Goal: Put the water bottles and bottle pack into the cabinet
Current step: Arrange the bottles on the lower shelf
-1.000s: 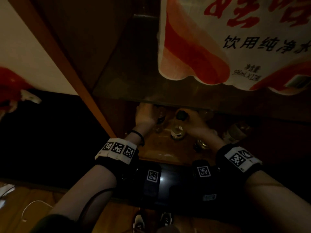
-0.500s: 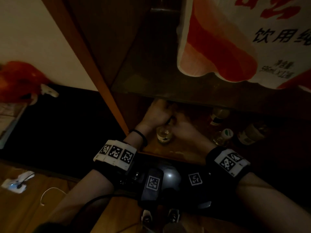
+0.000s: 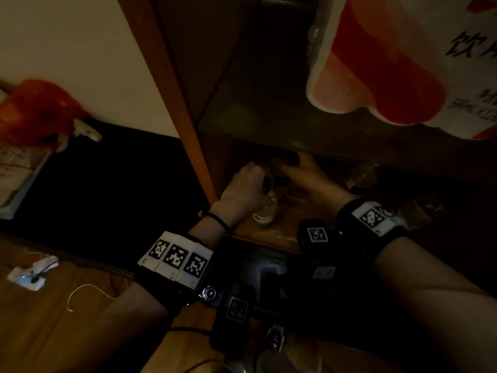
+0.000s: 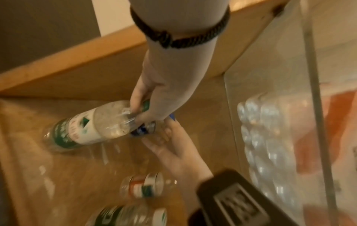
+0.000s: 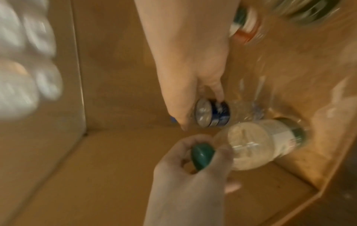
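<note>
A dim wooden cabinet stands against a pale wall, with a glass shelf above its wooden bottom shelf, and both hands reach into that lower space. The bottle pack, wrapped in white and orange film, already sits on the glass shelf, up and to the right of the hands. Below, the left hand has its fingers curled round the green cap and neck of a green-labelled bottle; the right hand pinches the dark blue cap of a blue-capped bottle just beside it, to the right. Both bottles have their bases on or close to the wooden shelf, near the left side wall, so their long axes run from the caps in the fingers down to the shelf; the green-labelled one looks tilted, though the wide lens makes the angle hard to judge. The caps lie directly in the hands, so neither hand has to reach further. Two more bottles stand further right on the same shelf. What seems to remain is setting each bottle squarely on its base and letting go, each hand drawing back over its own cap without knocking the neighbour.
</note>
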